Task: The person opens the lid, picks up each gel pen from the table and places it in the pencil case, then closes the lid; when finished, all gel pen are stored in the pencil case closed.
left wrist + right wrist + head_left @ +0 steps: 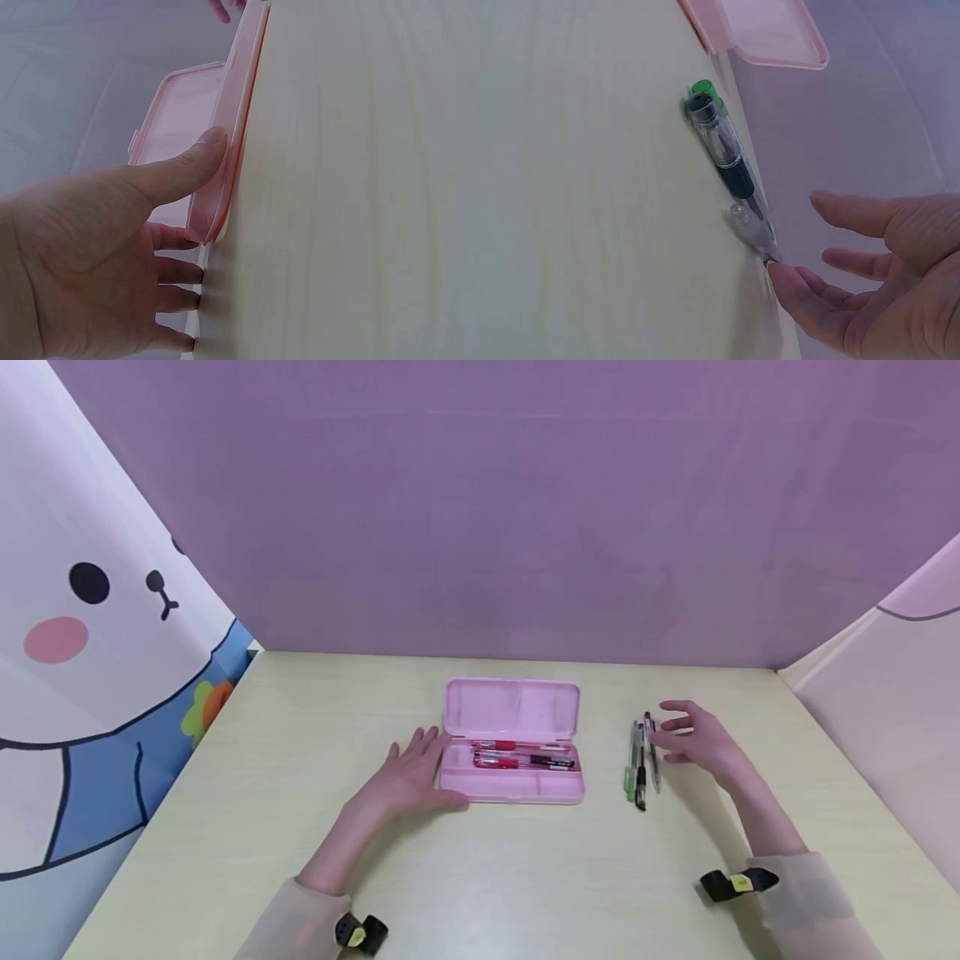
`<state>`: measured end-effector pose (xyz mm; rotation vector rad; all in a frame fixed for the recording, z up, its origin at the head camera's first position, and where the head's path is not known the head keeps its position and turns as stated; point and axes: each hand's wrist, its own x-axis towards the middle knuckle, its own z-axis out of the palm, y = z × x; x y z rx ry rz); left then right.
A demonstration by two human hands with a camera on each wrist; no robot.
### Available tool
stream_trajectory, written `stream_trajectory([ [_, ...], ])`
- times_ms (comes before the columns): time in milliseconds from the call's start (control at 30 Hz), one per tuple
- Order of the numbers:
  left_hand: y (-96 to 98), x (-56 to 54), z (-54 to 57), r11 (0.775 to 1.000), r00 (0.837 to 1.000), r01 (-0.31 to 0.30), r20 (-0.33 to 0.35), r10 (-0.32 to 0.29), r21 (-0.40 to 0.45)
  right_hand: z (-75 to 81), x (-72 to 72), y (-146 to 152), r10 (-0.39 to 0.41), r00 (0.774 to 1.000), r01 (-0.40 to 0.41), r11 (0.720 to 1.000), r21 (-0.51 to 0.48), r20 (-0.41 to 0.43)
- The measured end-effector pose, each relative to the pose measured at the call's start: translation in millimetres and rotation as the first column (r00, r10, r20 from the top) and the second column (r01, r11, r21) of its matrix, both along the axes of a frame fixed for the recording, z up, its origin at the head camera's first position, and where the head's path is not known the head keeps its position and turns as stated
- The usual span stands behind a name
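A pink pencil case (510,788) lies unfolded on the table, its lid (512,708) laid back away from the person. Inside the tray are several pens with red (495,762) and black (551,762) parts. My left hand (408,781) rests at the case's left end, thumb (199,161) against its front wall and the other fingers spread straight. To the right of the case, a green-capped pen (631,764), a black-gripped pen (641,772) and a clear-ended pen (751,229) lie side by side. My right hand (697,739) is beside them, fingers loosely bent, one fingertip right at the clear-ended pen.
The pale wooden table (517,877) meets a purple cloth backdrop (517,527) at its far edge. Cartoon-printed cloth (97,677) hangs at the left, and pale cloth (892,710) at the right. Each sleeve carries a small black device.
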<state>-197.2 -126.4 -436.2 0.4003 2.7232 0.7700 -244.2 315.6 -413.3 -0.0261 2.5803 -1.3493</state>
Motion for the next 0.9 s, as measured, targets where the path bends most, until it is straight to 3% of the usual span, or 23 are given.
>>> stream_trajectory([
  [900, 1.1, 1.5, 3.6, 1.0, 1.0, -0.002, 0.007, 0.002, 0.005, -5.9, 5.3, -20, -0.043, 0.998, 0.036, 0.992, 0.125, 0.052],
])
